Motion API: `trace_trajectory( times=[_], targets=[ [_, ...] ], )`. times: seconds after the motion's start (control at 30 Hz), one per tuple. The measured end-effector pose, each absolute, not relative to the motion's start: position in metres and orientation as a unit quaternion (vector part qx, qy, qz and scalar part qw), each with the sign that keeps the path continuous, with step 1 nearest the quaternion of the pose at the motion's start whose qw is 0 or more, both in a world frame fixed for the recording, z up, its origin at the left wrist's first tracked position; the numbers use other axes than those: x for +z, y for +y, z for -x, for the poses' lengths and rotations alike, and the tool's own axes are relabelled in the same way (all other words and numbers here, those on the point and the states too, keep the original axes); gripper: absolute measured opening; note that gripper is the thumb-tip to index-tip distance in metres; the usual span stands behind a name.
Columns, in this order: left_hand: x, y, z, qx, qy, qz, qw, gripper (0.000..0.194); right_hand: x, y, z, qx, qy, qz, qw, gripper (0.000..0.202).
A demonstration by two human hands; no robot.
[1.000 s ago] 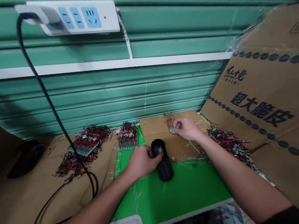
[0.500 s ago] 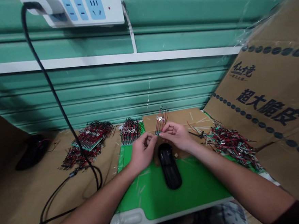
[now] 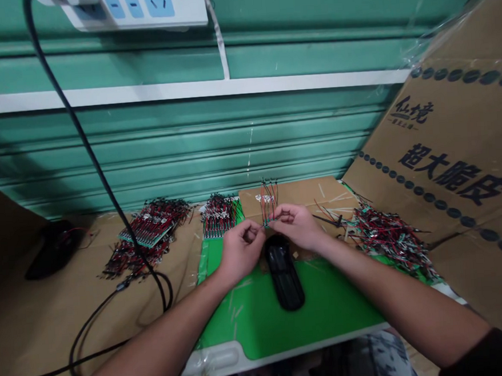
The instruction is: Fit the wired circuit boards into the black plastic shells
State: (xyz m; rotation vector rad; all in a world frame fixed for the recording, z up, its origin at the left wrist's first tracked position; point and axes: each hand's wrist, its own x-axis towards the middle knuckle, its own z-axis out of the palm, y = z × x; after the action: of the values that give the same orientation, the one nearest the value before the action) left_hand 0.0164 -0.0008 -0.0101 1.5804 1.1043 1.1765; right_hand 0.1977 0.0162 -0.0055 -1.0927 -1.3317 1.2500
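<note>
Between my two hands is a small bunch of red and black wires (image 3: 265, 209), with small whitish pieces partway up and thin greenish ends at the bottom. My left hand (image 3: 243, 247) pinches the lower end from the left, fingers curled. From the right, the thumb and fingers of my right hand (image 3: 295, 226) close on the same lower end. The wires stand upward from my fingertips; the exact grip is too small to make out. Just below my hands, a black elongated device (image 3: 286, 280) lies on the green board (image 3: 332, 305).
Wired strips lie in a stack (image 3: 151, 229) at left and a smaller stack (image 3: 218, 216) nearer the middle. A tangled wire pile (image 3: 392, 238) lies right. A black cable (image 3: 97, 164) hangs from the power strip (image 3: 135, 7). A cardboard box (image 3: 455, 156) stands right.
The wires between my hands now stand straighter and are spread side by side, their whitish pieces in a row. My hands stay nearly in place; the view has tilted slightly down.
</note>
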Motion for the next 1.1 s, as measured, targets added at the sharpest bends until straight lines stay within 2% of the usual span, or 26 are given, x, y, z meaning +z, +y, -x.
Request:
trace_trajectory(
  times=[0.2,0.5,0.7,0.97,1.1],
  targets=[
    [-0.010,-0.004,-0.020,0.487,0.436,-0.615,0.441,0.027,-0.006,0.013,-0.194,0.496,-0.561,0.451,0.485,0.023],
    [-0.005,-0.001,-0.019,0.533,0.462,-0.592,0.390,0.022,0.000,0.014,-0.196,0.440,-0.579,0.479,0.492,0.020],
    [-0.004,0.008,-0.015,0.558,0.467,-0.550,0.410,0.022,0.004,0.033,-0.225,0.324,-0.604,0.598,0.415,0.014],
    [-0.009,0.011,-0.015,0.554,0.468,-0.548,0.416,0.020,0.007,0.028,-0.221,0.394,-0.638,0.477,0.458,0.016],
    [-0.009,0.011,-0.015,0.562,0.457,-0.547,0.420,0.024,0.002,0.024,-0.216,0.415,-0.646,0.458,0.448,0.015]
  ],
)
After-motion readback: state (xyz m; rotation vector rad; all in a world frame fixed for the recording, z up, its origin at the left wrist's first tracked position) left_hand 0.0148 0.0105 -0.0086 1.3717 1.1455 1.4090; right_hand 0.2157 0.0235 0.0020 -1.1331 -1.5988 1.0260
